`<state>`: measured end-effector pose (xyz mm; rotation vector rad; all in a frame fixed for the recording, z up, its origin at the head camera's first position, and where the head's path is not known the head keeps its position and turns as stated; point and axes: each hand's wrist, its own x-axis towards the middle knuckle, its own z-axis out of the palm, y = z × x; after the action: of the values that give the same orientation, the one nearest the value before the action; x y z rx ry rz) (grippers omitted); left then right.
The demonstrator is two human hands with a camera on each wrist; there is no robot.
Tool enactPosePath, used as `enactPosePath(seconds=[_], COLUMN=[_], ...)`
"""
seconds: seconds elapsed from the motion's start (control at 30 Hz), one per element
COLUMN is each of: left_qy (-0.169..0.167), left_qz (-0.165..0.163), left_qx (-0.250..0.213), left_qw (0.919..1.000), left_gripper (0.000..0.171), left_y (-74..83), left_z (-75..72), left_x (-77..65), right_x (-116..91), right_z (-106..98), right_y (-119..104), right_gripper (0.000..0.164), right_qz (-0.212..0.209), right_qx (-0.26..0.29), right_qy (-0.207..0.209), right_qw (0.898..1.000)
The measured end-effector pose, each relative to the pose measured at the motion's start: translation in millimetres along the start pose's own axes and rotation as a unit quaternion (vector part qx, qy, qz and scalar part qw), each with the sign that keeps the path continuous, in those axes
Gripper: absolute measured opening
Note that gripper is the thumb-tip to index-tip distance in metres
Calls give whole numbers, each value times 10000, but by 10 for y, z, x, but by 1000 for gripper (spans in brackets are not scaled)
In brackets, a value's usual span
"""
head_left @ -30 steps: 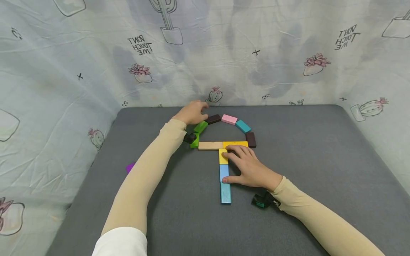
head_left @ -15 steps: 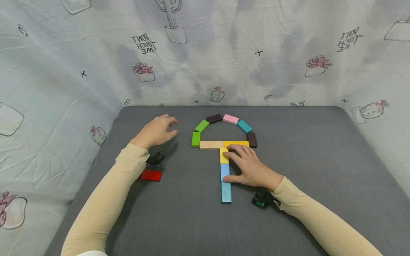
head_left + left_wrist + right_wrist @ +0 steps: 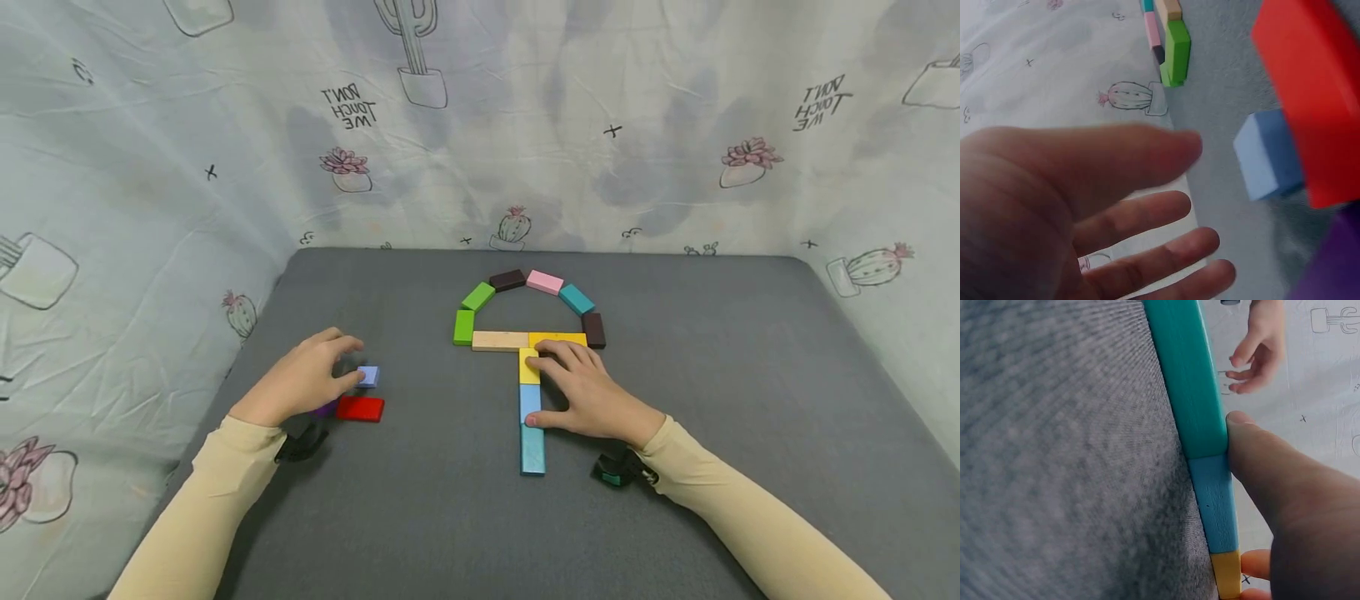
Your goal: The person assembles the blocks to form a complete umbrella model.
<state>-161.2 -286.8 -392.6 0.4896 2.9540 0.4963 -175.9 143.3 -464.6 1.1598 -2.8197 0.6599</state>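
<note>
My left hand (image 3: 307, 377) hovers at the left with thumb and fingers spread, holding nothing. Close to its thumb lie a light blue block (image 3: 368, 377), a red block (image 3: 360, 408) and a purple block (image 3: 326, 409), the last partly hidden under the hand. In the left wrist view a gap shows between the thumb and the blue block (image 3: 1266, 153). My right hand (image 3: 588, 392) rests at a vertical row of blocks. Its thumb touches near the joint of the blue block (image 3: 530, 402) and the teal block (image 3: 532, 450); its fingers reach the yellow block (image 3: 528, 373).
Above the row, a wooden block (image 3: 499, 341) and another yellow block (image 3: 557, 339) form a crossbar. An arch of green (image 3: 463, 327), dark brown (image 3: 507, 280), pink (image 3: 545, 282) and teal blocks (image 3: 577, 298) curves over it. A patterned cloth (image 3: 562, 125) hangs behind the grey table (image 3: 420, 517).
My left hand has moved away from the arch, left and toward me, to beside the loose blocks. The red and light blue blocks have come into view. My right hand has stayed put.
</note>
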Motion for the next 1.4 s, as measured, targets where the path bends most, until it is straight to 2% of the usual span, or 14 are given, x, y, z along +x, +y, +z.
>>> enactPosePath(seconds=[0.13,0.3,0.4,0.47,0.87,1.07,1.23,1.4], left_qy=[313,838,1059,1140,1140,1122,901,597], left_qz=[79,-215,-275,-200,116,126,224,489], left_qx=[174,333,363,395,589,420,-36,-519], left_qw=[9993,9957,9933,9925,9917,9927,9957,9957], left_gripper=[40,39,40,41,33,23,20,16], left_y=[-3,107,184,216,199,233,391,726], left_z=[74,230,339,401,539,592,634,749], left_x=[-184,-398,-475,-505,-545,-515,-514,-533], right_x=[-5,-7,0,-3,-12,-16,-17,-19], right_z=[8,12,3,5,20,22,17,6], right_y=[-6,-5,-5,-3,15,13,8,-1], right_gripper=[84,84,84,84,84,83,84,84], right_qz=[45,53,47,48,65,29,38,84], right_qx=[23,33,37,54,43,30,12,34], right_qy=[-26,-37,-54,-63,-73,-40,-56,-81], right_qw=[10000,10000,10000,10000,9999,10000,10000,9999])
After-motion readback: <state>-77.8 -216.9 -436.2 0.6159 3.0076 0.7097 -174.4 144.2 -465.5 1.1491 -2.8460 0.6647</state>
